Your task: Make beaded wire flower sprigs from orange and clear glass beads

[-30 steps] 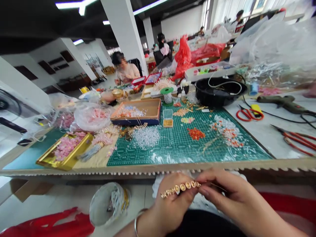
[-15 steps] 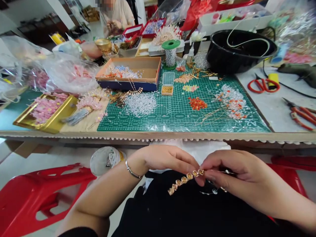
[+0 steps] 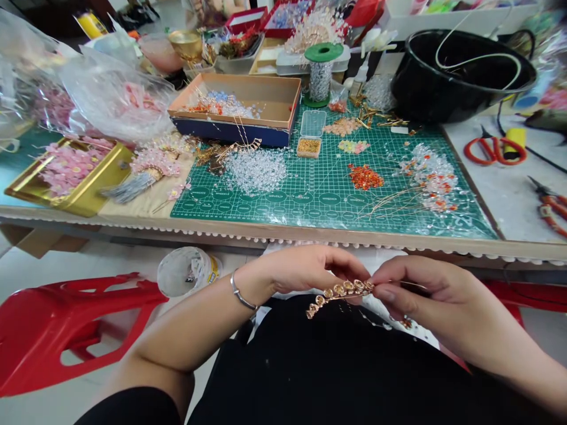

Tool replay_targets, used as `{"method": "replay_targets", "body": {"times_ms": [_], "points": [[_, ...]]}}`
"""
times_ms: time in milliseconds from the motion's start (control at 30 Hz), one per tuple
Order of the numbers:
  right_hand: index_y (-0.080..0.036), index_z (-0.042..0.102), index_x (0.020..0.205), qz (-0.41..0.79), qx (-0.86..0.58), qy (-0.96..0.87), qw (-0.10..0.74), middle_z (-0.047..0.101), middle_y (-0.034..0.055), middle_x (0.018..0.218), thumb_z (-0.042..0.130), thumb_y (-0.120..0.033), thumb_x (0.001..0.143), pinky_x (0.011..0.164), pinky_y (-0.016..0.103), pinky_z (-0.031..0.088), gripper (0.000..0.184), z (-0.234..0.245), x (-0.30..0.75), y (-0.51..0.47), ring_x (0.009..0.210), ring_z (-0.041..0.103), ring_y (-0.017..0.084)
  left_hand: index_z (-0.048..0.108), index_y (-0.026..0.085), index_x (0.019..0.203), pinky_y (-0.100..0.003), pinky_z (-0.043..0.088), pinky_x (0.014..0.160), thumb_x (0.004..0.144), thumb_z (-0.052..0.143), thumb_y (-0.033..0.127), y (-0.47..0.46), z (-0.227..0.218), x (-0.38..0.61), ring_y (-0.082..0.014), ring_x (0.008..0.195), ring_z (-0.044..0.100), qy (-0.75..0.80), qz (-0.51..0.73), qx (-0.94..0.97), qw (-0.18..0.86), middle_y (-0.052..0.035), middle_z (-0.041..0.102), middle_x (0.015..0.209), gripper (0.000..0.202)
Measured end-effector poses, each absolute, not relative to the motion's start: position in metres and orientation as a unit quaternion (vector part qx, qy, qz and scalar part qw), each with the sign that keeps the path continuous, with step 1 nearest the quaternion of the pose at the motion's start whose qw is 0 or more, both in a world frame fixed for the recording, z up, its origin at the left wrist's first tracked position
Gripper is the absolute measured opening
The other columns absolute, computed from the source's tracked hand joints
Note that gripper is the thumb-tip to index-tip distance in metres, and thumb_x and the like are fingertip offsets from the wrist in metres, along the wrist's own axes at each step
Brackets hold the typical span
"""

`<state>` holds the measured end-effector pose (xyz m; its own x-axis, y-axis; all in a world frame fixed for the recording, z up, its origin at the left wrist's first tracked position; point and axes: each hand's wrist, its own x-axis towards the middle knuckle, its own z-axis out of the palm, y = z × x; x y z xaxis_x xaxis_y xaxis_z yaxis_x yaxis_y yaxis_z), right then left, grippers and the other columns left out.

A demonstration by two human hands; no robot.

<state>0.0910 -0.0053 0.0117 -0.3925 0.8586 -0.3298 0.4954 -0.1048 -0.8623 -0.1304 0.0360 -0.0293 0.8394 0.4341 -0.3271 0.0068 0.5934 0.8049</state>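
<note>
Above my lap, both hands hold a gold band set with round amber-coloured pieces (image 3: 339,290), perhaps a hair ornament. My left hand (image 3: 316,268) grips it from behind, its fingertips partly hidden by the band. The thumb and index finger of my right hand (image 3: 414,289) pinch its right end. A thin wire (image 3: 410,284) sticks out past those fingers to the right. Below the hands hangs a fine strand with small clear beads (image 3: 374,322), and a small reddish piece (image 3: 406,322) shows under my right palm.
On the table lie a green cutting mat (image 3: 305,203), clear beads (image 3: 257,171), orange beads (image 3: 364,176), beaded wire stems (image 3: 432,177), an open box (image 3: 239,133), a wire spool (image 3: 319,79), a black basin (image 3: 420,88), red-handled scissors (image 3: 494,150) and pliers (image 3: 551,203). A red stool (image 3: 88,319) stands left.
The band has turned, so its round settings now face more upward and a thin wire shows along its underside. Both hands stay on it. The camera view has tilted lower.
</note>
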Motion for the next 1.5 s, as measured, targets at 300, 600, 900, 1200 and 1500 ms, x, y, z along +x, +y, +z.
{"method": "replay_targets", "body": {"times_ms": [300,600,900,1200,1500], "points": [[-0.025,0.072,0.078,0.492,-0.571,-0.639,0.154,0.062,-0.0007,0.063,0.063,-0.057,0.088,0.054,0.027,0.044,0.035,0.015,0.087,-0.012,0.057,0.054,0.015,0.073,0.016,0.077,-0.025,0.046,0.074,0.076,0.082,0.023,0.045,-0.015,-0.136,-0.0099,0.075,0.057,0.286,0.220,0.497,0.789,0.0010,0.064,0.079,0.012],[-0.022,0.068,0.075,0.482,-0.571,-0.640,0.181,0.058,-0.0003,0.061,0.062,-0.053,0.090,0.050,0.026,0.040,0.035,0.018,0.083,-0.009,0.055,0.050,0.014,0.063,0.017,0.072,-0.027,0.045,0.072,0.080,0.062,0.013,0.034,0.025,-0.128,-0.0116,0.076,0.054,0.315,0.300,0.754,0.492,0.0005,0.059,0.079,0.010],[-0.023,0.065,0.079,0.583,-0.535,-0.561,0.244,0.058,-0.0025,0.063,0.071,-0.045,0.086,0.048,0.023,0.038,0.024,0.016,0.077,-0.004,0.054,0.048,0.012,0.060,0.018,0.078,-0.027,0.049,0.074,0.087,0.057,0.012,0.006,0.013,-0.123,-0.0125,0.078,0.060,0.326,0.397,0.809,0.286,-0.0019,0.061,0.083,0.012],[-0.022,0.059,0.080,0.679,-0.537,-0.444,0.232,0.057,-0.0046,0.063,0.070,-0.046,0.086,0.040,0.019,0.030,0.027,0.004,0.074,-0.009,0.046,0.040,0.008,0.055,0.018,0.085,-0.026,0.045,0.070,0.095,0.047,0.014,0.012,0.005,-0.122,-0.0123,0.074,0.056,0.349,0.317,0.812,0.345,-0.0013,0.063,0.081,0.014],[-0.022,0.069,0.084,0.539,-0.553,-0.625,0.112,0.062,0.0009,0.069,0.058,-0.052,0.092,0.050,0.026,0.037,0.033,0.006,0.088,0.004,0.059,0.051,0.014,0.054,0.019,0.079,-0.023,0.040,0.064,0.091,0.051,0.013,0.029,0.008,-0.124,-0.0086,0.066,0.051,0.350,0.245,0.762,0.486,0.0042,0.058,0.076,0.014]]}}
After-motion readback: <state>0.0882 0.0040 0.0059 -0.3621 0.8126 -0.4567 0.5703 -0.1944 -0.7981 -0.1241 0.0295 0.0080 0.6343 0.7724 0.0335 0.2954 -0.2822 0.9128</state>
